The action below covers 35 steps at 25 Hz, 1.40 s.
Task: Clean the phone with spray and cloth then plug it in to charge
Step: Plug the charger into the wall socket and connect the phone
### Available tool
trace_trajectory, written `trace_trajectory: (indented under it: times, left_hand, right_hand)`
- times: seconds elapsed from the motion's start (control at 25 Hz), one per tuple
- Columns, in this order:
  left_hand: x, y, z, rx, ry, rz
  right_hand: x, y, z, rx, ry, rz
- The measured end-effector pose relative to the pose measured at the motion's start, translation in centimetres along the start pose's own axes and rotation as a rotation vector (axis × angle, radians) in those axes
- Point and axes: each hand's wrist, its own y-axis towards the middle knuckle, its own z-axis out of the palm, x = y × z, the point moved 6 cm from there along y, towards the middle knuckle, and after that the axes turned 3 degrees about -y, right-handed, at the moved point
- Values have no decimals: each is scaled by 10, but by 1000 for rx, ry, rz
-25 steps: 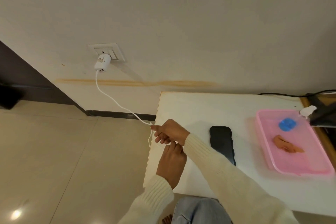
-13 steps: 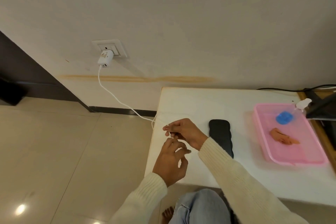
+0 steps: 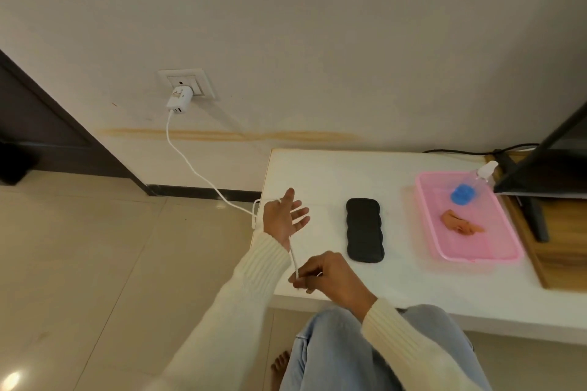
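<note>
Hands now apart | right hand (image 3: 328,274) pinches cable (image 3: 193,168), plug hidden | left hand (image 3: 284,216) splayed, cable looped

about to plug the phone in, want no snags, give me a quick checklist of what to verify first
1. White charger adapter seated in wall socket: ok.
2. White cable runs unbroken from the adapter to the table edge: ok.
3. Cable end pinched in right hand: ok; connector itself: cannot tell.
4. Left hand open, cable draped across it, not free yet: not ok.
5. Black phone flat on white table, unobstructed: ok.
6. Phone's charging port visible: cannot tell.
</note>
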Motion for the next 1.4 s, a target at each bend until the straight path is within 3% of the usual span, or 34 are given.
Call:
trace_trajectory:
  times: [0.16, 0.28, 0.44, 0.56, 0.68, 0.88, 1.04, 1.2, 1.4]
  left_hand:
    - [-19, 7, 0, -50, -91, 0]
    - [-27, 3, 4, -31, 15, 98]
    - [-9, -17, 18, 95, 228, 191]
    - [27, -33, 28, 224, 488, 254]
    - [72, -49, 35, 325, 680, 252]
    - [112, -56, 43, 359, 703, 121]
    - [102, -32, 42, 73, 878, 237]
    - [103, 19, 62, -89, 1059, 136]
    - [127, 53, 101, -237, 1549, 77]
  right_hand:
    - [-17, -26, 26, 107, -209, 2]
    - [-29, -34, 31, 149, -194, 27]
    - [-42, -6, -29, -211, 509, 189]
    - [-37, 17, -66, -220, 1103, 263]
    - [-33, 28, -93, -255, 1331, 275]
    - [-52, 11, -113, -389, 999, 299]
    - [-84, -20, -116, -545, 766, 374]
    - [-102, -38, -122, -664, 823, 380]
    - [-118, -59, -127, -820, 913, 364]
